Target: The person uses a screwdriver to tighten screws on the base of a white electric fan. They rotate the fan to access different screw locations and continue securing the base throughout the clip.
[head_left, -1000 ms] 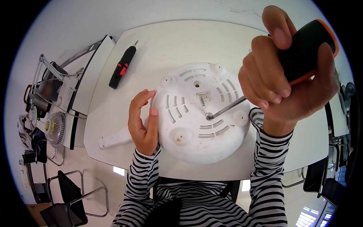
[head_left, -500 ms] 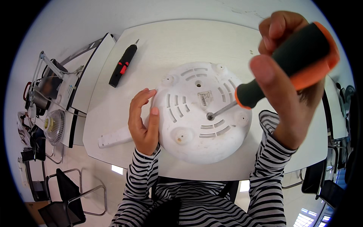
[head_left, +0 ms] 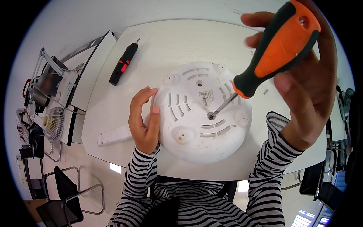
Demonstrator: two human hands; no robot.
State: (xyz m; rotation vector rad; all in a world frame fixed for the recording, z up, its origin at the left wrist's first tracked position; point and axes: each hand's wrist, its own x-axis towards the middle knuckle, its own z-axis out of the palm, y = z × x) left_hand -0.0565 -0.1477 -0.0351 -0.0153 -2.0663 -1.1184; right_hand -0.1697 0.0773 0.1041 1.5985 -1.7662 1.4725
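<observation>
A round white plastic appliance base [head_left: 204,147] lies on the table with its vented underside up, showing several feet, slots and a label. A white handle-like arm [head_left: 113,137] sticks out at its left. My left hand [head_left: 145,123] is curved against the left rim, fingertips and thumb touching it. The tip of an orange and dark green screwdriver [head_left: 280,45] sits in a recessed hole below the label, its shaft leaning up to the right. My right hand [head_left: 312,81] is loosely around its handle, fingers behind and the thumb beside it.
A black and red power screwdriver [head_left: 124,63] lies on the white table [head_left: 159,41] at the back left. A small screw [head_left: 266,91] lies right of the base. A side table holds a lamp [head_left: 53,117]. Black chairs [head_left: 68,189] stand on the floor.
My right hand has moved up and turned, and its grip has loosened. The screwdriver handle stands steeper, with its orange side showing. My left hand and the base hardly differ.
</observation>
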